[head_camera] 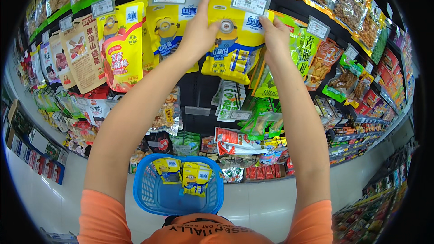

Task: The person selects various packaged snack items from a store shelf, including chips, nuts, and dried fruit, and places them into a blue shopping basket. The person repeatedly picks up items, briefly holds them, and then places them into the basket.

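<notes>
Both my arms reach up to a rack of hanging snack bags. My right hand (276, 35) pinches the top right corner of a yellow bag of hawthorn flakes (225, 64) just below a price tag holder (251, 0). At that bag's upper left edge is my left hand (200, 30), its index finger pointing up and its thumb against the bag's front; whether it grips is unclear. Another yellow hawthorn bag (166, 30) hangs partly behind my left hand. Low before my body is a blue plastic basket (137, 189) with several similar yellow bags (195, 179) in it.
A strawberry hawthorn stick bag (123, 51) and brown paper bags (83, 54) hang at the left. Green plum bags (307, 52) hang at the right. Lower hooks and shelves hold more snacks. Behind the basket lies the tiled floor (268, 196); a blue-edged display stand (37, 152) is at far left.
</notes>
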Available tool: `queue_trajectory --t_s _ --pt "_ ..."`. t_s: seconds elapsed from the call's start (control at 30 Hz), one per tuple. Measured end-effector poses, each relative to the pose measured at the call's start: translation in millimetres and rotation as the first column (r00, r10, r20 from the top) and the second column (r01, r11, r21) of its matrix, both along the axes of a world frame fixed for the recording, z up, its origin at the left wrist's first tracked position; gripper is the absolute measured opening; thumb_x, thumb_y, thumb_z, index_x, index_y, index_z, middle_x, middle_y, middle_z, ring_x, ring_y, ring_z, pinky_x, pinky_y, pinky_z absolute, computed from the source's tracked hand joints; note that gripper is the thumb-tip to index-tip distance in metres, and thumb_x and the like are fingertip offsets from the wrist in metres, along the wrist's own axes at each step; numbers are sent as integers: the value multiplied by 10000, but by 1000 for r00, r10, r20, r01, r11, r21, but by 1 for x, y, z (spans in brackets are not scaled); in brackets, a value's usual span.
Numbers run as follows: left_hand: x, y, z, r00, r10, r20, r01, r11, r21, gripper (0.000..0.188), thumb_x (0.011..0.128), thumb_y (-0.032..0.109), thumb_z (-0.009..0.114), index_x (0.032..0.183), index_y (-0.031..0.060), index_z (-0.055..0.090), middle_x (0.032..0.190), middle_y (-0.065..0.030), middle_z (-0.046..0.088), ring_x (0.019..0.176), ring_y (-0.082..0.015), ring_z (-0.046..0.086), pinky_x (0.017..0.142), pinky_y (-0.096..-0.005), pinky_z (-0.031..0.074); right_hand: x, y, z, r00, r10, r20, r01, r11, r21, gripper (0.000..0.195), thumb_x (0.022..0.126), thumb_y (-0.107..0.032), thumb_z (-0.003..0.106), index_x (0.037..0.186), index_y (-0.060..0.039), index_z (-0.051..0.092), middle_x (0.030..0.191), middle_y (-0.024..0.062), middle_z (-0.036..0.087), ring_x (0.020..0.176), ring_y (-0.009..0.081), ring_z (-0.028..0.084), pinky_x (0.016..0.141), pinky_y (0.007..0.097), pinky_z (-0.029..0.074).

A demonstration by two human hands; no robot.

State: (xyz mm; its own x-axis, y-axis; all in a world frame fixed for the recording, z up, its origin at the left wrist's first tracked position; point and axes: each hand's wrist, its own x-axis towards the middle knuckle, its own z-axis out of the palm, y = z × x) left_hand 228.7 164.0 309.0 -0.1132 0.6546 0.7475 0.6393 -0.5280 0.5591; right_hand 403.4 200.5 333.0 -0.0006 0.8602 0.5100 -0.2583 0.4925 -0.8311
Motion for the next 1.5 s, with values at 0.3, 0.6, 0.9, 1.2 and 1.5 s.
queue_trajectory --t_s 0.3,0.6,0.9,1.2,1.5 --pt "-71 -137 -170 947 -317 61 307 828 -469 480 858 81 598 1314 41 451 1152 -145 593 1015 -215 592 883 -337 473 30 -74 -132 720 -466 514 203 850 485 607 817 -97 640 1347 13 366 1176 231 574 1052 317 597 897 381 474" --pt "-143 -228 -439 920 -58 -388 -303 521 -798 451 807 137 630 1228 37 502 1128 -178 562 984 -363 583 806 -426 501 -36 -164 -413 416 454 788 -288 888 -360 282 844 -114 613 1106 -14 578 816 103 662 709 196 649 650 302 515" --pt "-135 -220 -486 907 221 -358 -419 536 -733 492 793 31 592 1248 61 409 1134 -178 530 992 -370 569 791 -444 501 -139 -163 -532 400 549 734 140 755 -640 486 819 -206 657 1227 5 501 1137 159 620 1050 321 587 866 384 470" --pt "-143 -244 -487 929 222 -295 -369 505 -780 184 802 46 592 986 27 589 1007 -174 589 883 -374 599 739 -467 502 -133 -177 -539 432 400 809 -89 911 -403 304 847 -289 611 718 -21 551 655 193 536 621 367 544 569 458 404" --pt "-163 -253 -377 988 71 133 14 835 -550 69 856 65 597 917 35 600 893 -81 607 798 -207 593 692 -330 478 -109 -181 -448 749 595 290 -328 714 -618 205 931 -225 538 871 -33 578 694 29 541 607 116 520 560 282 427"
